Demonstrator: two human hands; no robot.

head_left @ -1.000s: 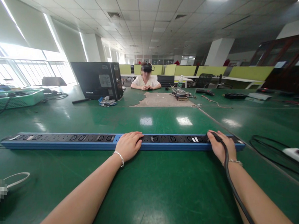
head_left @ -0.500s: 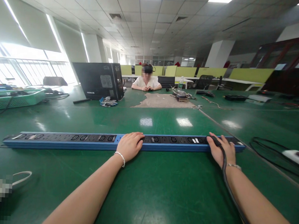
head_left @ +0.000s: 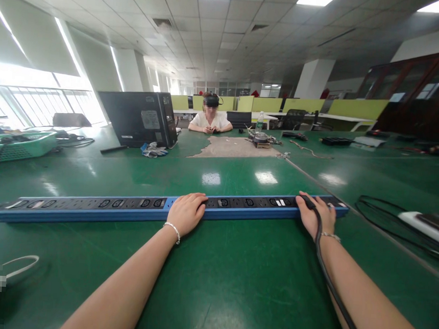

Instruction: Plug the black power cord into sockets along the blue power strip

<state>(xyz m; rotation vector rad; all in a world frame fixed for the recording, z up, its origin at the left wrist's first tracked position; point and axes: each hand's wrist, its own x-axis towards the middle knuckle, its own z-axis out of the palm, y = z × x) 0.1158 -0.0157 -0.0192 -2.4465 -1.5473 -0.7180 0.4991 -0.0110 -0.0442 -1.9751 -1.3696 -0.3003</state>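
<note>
A long blue power strip with black sockets lies across the green table. Over its middle, just right of a blue section, my left hand is closed on it, the fingertips hidden behind the far side. Near the strip's right end, my right hand grips a black cable plug against the socket face. Whether the plug sits in a socket I cannot tell. Its black cable runs along my right wrist and forearm toward the bottom of the view.
To the right lie black cables and a white device. Farther back are a black computer case, gloves, a green basket and a bottle. A person sits across the green table.
My view has turned slightly right, so the scene sits a little farther left. Both hands keep about the same places on the power strip, with the plug still in my right hand.
</note>
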